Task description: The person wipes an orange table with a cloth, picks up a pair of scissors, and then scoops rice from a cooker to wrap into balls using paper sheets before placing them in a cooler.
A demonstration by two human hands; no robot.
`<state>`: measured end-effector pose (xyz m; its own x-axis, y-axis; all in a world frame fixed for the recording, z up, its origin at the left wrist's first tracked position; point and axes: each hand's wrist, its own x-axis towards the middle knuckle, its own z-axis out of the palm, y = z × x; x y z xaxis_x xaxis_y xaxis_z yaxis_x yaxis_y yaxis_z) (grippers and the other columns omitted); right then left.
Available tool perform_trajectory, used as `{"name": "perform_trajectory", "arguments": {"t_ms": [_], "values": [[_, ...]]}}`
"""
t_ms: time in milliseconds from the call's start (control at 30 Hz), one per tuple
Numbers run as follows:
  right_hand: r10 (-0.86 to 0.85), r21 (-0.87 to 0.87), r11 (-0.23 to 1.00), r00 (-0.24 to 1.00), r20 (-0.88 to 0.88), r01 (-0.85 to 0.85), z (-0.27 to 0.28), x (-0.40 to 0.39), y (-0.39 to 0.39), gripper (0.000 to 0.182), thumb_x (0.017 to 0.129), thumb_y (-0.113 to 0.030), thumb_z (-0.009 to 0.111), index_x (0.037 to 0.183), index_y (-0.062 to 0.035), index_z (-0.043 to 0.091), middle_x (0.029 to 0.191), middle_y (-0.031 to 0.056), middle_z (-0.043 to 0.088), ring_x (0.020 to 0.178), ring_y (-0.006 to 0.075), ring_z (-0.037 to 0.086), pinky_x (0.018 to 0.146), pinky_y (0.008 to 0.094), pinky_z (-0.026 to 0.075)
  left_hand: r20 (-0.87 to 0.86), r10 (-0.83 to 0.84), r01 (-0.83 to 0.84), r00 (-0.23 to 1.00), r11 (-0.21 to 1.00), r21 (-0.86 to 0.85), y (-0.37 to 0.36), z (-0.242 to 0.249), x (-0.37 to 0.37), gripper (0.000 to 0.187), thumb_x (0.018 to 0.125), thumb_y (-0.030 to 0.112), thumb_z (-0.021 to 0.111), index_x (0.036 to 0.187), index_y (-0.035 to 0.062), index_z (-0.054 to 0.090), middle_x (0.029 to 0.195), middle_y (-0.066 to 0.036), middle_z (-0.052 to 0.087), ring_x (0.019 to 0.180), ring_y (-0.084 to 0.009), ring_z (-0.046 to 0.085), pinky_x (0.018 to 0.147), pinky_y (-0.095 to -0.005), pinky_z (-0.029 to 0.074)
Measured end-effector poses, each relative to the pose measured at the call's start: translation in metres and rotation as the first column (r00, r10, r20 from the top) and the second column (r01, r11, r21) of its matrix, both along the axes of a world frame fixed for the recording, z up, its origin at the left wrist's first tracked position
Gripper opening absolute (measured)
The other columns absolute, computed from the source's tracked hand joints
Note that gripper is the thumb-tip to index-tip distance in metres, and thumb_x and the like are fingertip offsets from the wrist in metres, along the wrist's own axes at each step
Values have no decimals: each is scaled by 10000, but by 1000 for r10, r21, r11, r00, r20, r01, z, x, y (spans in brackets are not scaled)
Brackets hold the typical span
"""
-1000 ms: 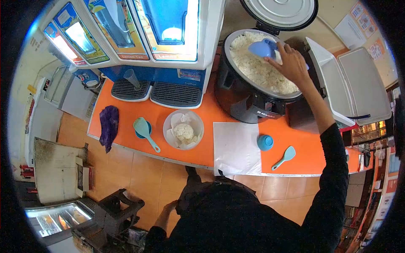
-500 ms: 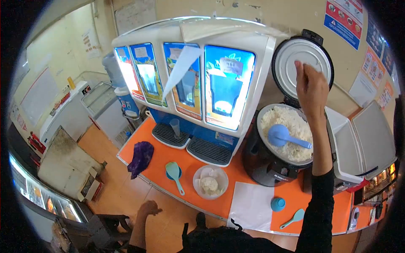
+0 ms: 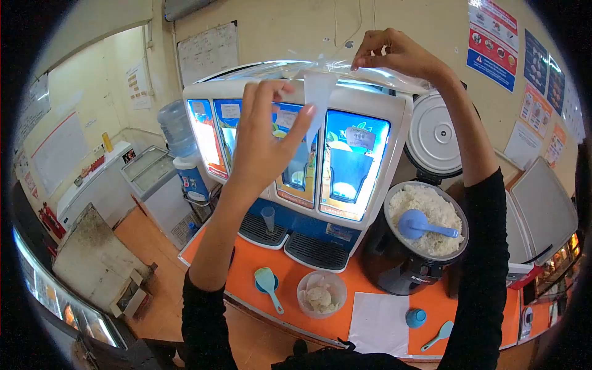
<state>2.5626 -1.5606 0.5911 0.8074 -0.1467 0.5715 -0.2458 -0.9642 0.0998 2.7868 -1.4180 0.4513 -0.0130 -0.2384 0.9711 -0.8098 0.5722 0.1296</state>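
Note:
My left hand (image 3: 265,132) is raised before the drink dispenser (image 3: 401,126), fingers spread and holding nothing. At the dispenser's top, my right hand (image 3: 394,55) has its fingertips pinched at the edge of some clear plastic (image 3: 394,79). Between my hands a white translucent strip (image 3: 319,92) hangs down over the lit front panels. A small clear cup (image 3: 268,216) stands on the drip tray (image 3: 314,251). Right of the dispenser, an open cooker (image 3: 394,268) holds white rice (image 3: 425,206) with a blue scoop (image 3: 419,224) on it.
On the orange counter (image 3: 250,280) are a green paddle (image 3: 269,290), a clear bowl with rice (image 3: 320,296), a white sheet (image 3: 379,320), a teal cup (image 3: 416,317) and another paddle (image 3: 439,336). An open cooler (image 3: 546,209) stands at the right.
My left hand has risen from low beside the counter to the dispenser's front. My right hand has moved left from the cooker lid to the plastic on top. The view has shifted.

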Motion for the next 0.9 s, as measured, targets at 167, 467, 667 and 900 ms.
{"name": "perform_trajectory", "arguments": {"t_ms": [167, 467, 667, 900], "values": [[-11, 57, 998, 999, 41, 9, 16, 2, 14, 122, 834, -142, 684, 881, -82, 780, 840, 117, 728, 699, 210, 658, 745, 311, 537, -146, 233, -229, 962, 972, 42, -53, 48, -38, 460, 771, 367, 772, 1087, 96, 576, 1009, -96, 540, 909, -204, 582, 741, -398, 502], [104, 79, 988, 941, 322, -136, -27, 9, -3, 375, 872, -100, 627, 1220, -98, 489, 955, 142, 714, 984, 252, 691, 779, 365, 555, -395, -189, 241, 899, 967, 85, -63, 49, -25, 259, 673, 94, 733, 922, 68, 669, 943, -96, 560, 820, -178, 623, 709, -304, 517], [-12, 256, 967, 999, 49, 0, -23, 4, 13, 201, 778, -221, 765, 800, -33, 697, 787, 68, 685, 649, 154, 633, 530, 281, 496, -597, -444, 612, 668, 785, 101, -39, 40, -26, 354, 719, 29, 718, 1069, 22, 659, 1063, -108, 539, 1011, -188, 601, 858, -287, 471], [-24, -79, 997, 999, -30, 22, -28, 19, 0, 285, 820, -297, 713, 989, -69, 740, 919, 98, 726, 736, 195, 665, 590, 322, 520, -504, -615, 717, 606, 697, 11, -57, 35, -10, 284, 797, 100, 681, 1076, 45, 670, 1072, -103, 544, 1031, -175, 551, 917, -291, 418]]}}
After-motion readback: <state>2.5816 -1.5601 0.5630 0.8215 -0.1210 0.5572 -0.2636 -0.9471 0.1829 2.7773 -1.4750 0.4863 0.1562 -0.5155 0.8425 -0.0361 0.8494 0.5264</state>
